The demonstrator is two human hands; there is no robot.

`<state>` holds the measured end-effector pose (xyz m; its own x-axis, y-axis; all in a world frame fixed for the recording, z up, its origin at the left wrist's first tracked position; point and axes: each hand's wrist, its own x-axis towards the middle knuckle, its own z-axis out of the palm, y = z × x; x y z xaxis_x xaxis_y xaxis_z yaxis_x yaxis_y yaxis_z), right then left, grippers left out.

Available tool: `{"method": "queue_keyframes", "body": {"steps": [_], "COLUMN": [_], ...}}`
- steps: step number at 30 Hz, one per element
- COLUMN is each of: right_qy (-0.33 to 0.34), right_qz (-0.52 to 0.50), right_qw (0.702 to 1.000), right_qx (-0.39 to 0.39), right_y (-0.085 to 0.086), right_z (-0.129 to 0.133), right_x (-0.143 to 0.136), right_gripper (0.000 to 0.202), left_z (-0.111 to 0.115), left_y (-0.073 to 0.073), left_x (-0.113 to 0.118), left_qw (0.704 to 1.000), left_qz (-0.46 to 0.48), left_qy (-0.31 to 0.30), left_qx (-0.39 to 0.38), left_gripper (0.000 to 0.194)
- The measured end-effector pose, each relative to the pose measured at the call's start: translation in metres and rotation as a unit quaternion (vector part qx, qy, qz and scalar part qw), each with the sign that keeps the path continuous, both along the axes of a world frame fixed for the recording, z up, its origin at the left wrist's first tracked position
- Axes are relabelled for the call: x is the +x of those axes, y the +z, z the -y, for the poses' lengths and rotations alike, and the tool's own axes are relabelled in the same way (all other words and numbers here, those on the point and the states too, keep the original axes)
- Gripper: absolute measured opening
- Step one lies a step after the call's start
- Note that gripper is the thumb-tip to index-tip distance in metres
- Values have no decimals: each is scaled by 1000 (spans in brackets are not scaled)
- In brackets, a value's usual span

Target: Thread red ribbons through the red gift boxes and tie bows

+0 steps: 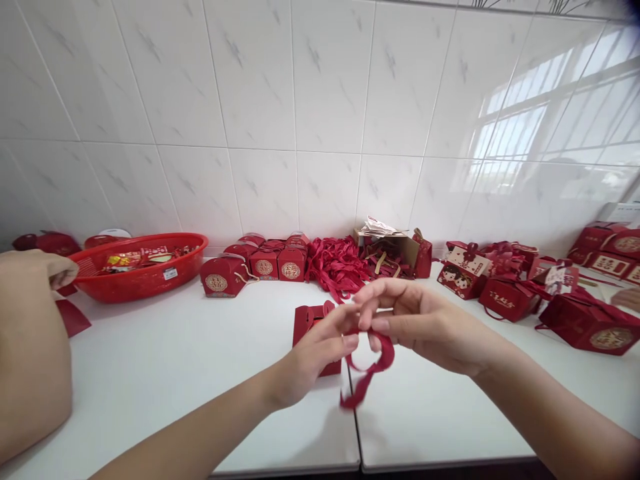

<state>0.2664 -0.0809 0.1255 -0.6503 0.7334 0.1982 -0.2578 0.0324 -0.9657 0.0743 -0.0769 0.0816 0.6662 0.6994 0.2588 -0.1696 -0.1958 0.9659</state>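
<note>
A dark red ribbon [384, 357] hangs in a loop between my two hands, above the table, its loose end dangling and blurred. My right hand [430, 323] pinches the ribbon between thumb and fingers. My left hand [313, 353] meets it from the other side, thumb and fingertips closed at the ribbon's upper part. Behind my left hand a small red gift box [304, 321] lies on the white table, with slotted flaps at its top; the hand covers much of it.
A red plastic basket [145, 283] with wrapped sweets stands left, beside another person's arm [35, 353]. Finished-looking red boxes [220, 277], a ribbon heap [337, 263] and an open carton [410, 250] line the wall. More red boxes [590, 320] stand right, near another hand [626, 299].
</note>
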Motion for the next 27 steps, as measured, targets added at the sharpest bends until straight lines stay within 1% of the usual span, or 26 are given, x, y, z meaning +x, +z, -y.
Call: {"method": "queue_keyframes", "body": {"steps": [2,4,6,8,9,11,12,13,14,15,16,18,21,24,25,26,27], "right_qy": [42,53,43,23,12,15,32,54,73,86,86,70,55,36,16,-22,-84], "right_qz": [39,91,163,246,289,376,415,447,468,478,475,445,405,378,362,339,308], "right_qw": [998,994,985,968,956,926,909,893,881,874,876,893,911,916,919,925,931], "right_qx": [-7,0,23,40,42,31,21,12,2,-5,-8,4,58,130,153,169,177], "right_y": [4,7,7,4,1,-5,-9,-12,-14,-15,-15,-11,3,17,20,22,24], "right_z": [4,7,10,12,12,10,9,7,5,4,3,1,2,6,7,9,11], "right_x": [3,9,16,22,24,28,30,32,34,37,41,51,72,91,94,96,96], "right_gripper": [28,38,49,57,57,44,38,37,40,43,44,45,44,45,50,57,63], "left_z": [4,9,14,20,22,27,29,30,31,32,32,33,32,31,31,31,30], "left_y": [-2,-4,-4,-1,1,6,8,10,12,13,13,14,14,14,14,13,11], "left_x": [-1,-7,-16,-26,-29,-35,-37,-38,-39,-39,-39,-39,-39,-39,-39,-39,-39], "left_qw": [995,985,978,975,973,967,963,960,959,959,960,965,970,970,969,968,967], "left_qz": [-10,-53,-94,-134,-158,-209,-230,-243,-249,-249,-243,-219,-185,-191,-196,-201,-202], "left_qy": [-73,-102,-82,-36,-12,23,32,38,42,44,46,48,39,28,26,22,17], "left_qx": [-73,-126,-165,-172,-166,-146,-138,-133,-130,-128,-129,-136,-152,-149,-146,-147,-153], "left_gripper": [28,32,38,41,41,41,41,42,43,43,44,45,48,42,39,37,36]}}
